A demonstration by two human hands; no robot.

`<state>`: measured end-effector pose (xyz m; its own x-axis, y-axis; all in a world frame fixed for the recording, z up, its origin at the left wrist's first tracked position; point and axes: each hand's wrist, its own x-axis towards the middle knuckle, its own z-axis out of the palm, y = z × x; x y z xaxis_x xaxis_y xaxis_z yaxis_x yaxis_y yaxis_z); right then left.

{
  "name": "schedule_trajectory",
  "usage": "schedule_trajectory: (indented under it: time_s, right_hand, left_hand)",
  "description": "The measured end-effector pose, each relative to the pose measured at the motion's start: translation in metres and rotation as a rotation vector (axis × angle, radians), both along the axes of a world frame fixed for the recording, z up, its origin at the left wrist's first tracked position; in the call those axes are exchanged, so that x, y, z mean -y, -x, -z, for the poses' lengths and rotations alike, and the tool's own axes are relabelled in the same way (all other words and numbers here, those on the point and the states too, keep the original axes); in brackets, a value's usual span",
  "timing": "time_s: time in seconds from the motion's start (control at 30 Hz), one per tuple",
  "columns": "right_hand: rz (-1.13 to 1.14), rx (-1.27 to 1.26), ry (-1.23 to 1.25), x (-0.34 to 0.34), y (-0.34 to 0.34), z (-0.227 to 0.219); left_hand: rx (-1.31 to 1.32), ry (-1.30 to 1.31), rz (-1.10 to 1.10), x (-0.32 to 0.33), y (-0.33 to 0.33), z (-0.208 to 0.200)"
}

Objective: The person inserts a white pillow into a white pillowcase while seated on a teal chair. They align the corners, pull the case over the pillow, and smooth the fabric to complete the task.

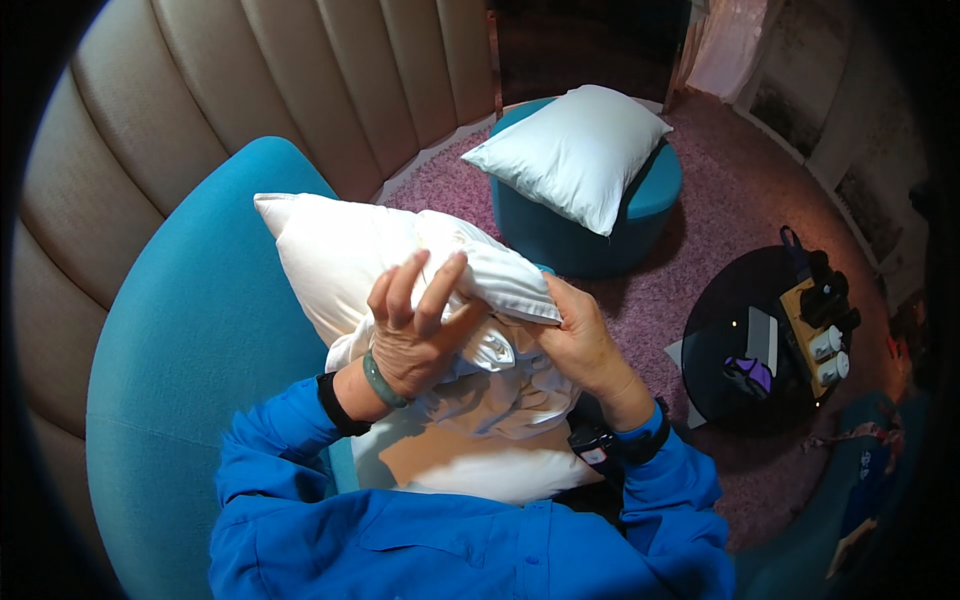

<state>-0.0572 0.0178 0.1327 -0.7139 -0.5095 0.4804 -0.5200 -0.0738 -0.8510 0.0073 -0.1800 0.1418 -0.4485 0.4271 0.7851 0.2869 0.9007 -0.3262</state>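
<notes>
A white pillow (330, 255) lies in front of me, with a white pillowcase (515, 395) bunched in loose folds at its near side. My right hand (585, 340) pinches the fabric at the pillow's right corner, thumb on top. Over the middle of the pillow, my left hand (405, 340) has its fingers raised and spread, its thumb side against the cloth. Whether the left thumb tucks into the folds, I cannot tell. More white fabric (515, 480) lies below the bunched cloth, close to my body.
A teal curved seat (180, 370) is on the left, against a padded beige wall (330, 90). Ahead, another white pillow (580, 150) rests on a round teal ottoman (590, 245). At right, a dark round table (710, 310) holds a wooden tray (800, 310), white cups (828, 345) and a purple-black item (748, 376).
</notes>
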Motion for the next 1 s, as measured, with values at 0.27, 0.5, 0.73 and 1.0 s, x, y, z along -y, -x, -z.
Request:
schedule_trajectory:
  time_s: [0.27, 0.5, 0.73, 1.0]
  right_hand:
    - [-0.014, 0.062, -0.091, -0.004, -0.008, -0.007]
    - [-0.167, 0.299, 0.070, -0.005, -0.004, 0.001]
    - [-0.361, 0.733, 0.172, -0.016, 0.011, 0.005]
    - [0.109, 0.184, 0.013, 0.004, 0.014, 0.028]
  left_hand:
    - [0.672, -0.034, 0.342, 0.020, 0.033, -0.036]
    - [0.758, -0.203, 0.604, 0.018, 0.038, -0.018]
    - [0.598, -0.267, 0.668, 0.010, 0.024, -0.004]
    - [0.561, -0.295, 0.664, 0.002, 0.017, -0.003]
